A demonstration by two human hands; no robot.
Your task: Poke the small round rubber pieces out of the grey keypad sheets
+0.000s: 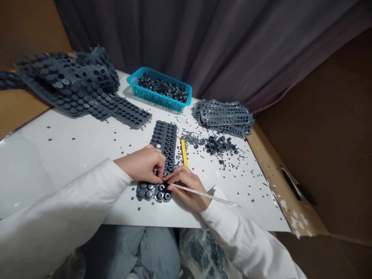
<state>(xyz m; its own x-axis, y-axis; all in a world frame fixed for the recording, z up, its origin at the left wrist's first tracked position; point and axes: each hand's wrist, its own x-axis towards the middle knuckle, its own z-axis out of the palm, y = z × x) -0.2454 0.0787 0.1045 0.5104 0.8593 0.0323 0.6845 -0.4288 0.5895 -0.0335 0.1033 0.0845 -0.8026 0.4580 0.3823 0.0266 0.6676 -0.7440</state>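
A dark grey moulded rubber sheet (164, 133), with rows of round cups, lies lengthwise in front of me. My left hand (147, 164) is over its near half, thumb and fingertips pinched together at the cups; what they pinch is hidden. My right hand (188, 188) meets it from the right, fingers closed round a thin white stick (209, 196). The stick's tip is at the sheet, close to my left fingertips, and its other end points right past my wrist. Just beyond my right hand lies a yellow-handled tool (184, 153), partly covered by my fingers.
A blue basket (159, 101) of small dark rubber parts stands at the back. Large cupped rubber sheets (78, 89) are heaped at left, more sheets (223, 116) stacked at right. A pile of loose dark parts (221, 145) and scattered small discs lie on the white tabletop (72, 170).
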